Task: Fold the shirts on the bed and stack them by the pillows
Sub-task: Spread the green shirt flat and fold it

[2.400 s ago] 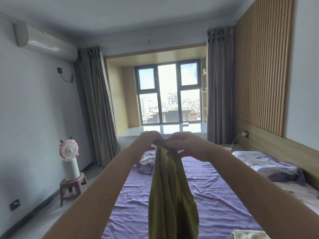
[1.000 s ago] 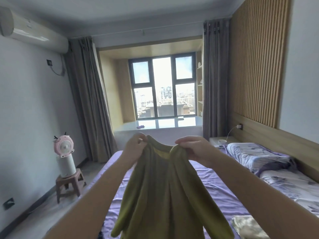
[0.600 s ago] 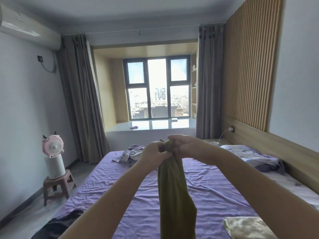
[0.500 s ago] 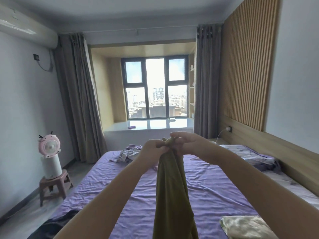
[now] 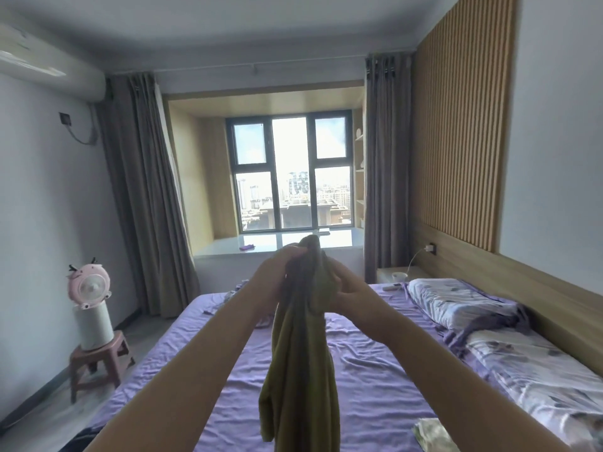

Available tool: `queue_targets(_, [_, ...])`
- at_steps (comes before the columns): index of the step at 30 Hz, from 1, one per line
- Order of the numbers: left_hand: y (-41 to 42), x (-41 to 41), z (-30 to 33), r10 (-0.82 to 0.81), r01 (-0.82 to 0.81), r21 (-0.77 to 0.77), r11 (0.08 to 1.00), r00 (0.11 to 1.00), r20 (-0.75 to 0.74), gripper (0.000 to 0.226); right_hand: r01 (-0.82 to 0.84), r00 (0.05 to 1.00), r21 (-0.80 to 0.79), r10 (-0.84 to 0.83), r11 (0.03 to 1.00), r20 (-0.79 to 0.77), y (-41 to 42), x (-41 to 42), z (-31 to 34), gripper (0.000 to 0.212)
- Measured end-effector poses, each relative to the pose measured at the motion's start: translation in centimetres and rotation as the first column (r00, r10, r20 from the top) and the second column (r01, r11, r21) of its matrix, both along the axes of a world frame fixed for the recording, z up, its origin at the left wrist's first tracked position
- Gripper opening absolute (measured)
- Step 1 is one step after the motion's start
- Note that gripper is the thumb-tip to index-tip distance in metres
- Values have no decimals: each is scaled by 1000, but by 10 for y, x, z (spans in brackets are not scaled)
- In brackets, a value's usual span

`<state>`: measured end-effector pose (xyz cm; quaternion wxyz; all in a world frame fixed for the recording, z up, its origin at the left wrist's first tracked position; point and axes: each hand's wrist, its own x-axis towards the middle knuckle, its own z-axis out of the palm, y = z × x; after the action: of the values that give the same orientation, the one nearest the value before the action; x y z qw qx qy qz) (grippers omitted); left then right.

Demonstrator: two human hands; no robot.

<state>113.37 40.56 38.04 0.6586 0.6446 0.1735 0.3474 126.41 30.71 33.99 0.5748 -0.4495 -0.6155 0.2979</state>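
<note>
Nearest, a folded cloth (image 5: pixel 430 433) lies on the bed (image 5: pixel 375 370). Above it, the left hand (image 5: pixel 277 272) and right hand (image 5: pixel 350 296) pinch the bunched top of the shirt (image 5: pixel 300 370), which hangs midair. Twisted so, it may fold crooked. Pillows (image 5: pixel 456 301) wait beyond.

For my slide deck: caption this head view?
Both hands, left hand and right hand, hold an olive shirt bunched above the purple bed.

Two hands, left hand (image 5: pixel 277 275) and right hand (image 5: pixel 350 295); one olive shirt (image 5: pixel 300 370); two pillows (both floral) (image 5: pixel 456 301); one bed (image 5: pixel 375 386); one pink fan (image 5: pixel 86 287); one stool (image 5: pixel 98 357).
</note>
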Motion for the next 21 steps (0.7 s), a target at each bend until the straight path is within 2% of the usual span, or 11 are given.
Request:
queue_targets(2, [2, -4, -2, 111, -95, 160, 982, 990, -88, 20, 50, 999, 1, -50, 999, -22, 9, -5, 2, 50])
queue_targets(3, [4, -6, -3, 153, -131, 189, 973, 982, -108, 21, 96, 995, -1, -96, 995, -27, 11, -7, 3, 49])
queue_targets(8, [23, -38, -4, 252, -239, 178, 955, 966, -54, 27, 316, 932, 66, -322, 947, 166, 16, 3, 5, 17])
queue_targets(12, [44, -77, -1, 349, -338, 200, 920, 937, -23, 25, 416, 902, 16, -415, 909, 121, 13, 31, 14, 19])
queue_targets(15, [56, -96, -1, 424, -371, 332, 867, 900, -101, 23, 518, 813, 68, -515, 853, 270, 14, 50, 18, 30])
queue_targets(17, [60, -102, -1, 462, -373, 404, 835, 875, -147, 14, 524, 769, 93, -517, 847, 375, 14, 54, 22, 37])
queue_targets(19, [64, -104, -2, 475, -358, 447, 820, 861, -181, 11, 479, 780, 43, -448, 877, 436, 10, 55, 29, 49])
queue_targets(21, [67, -107, -3, 485, -354, 474, 806, 855, -186, 7, 401, 811, -52, -328, 914, 485, 5, 57, 34, 51])
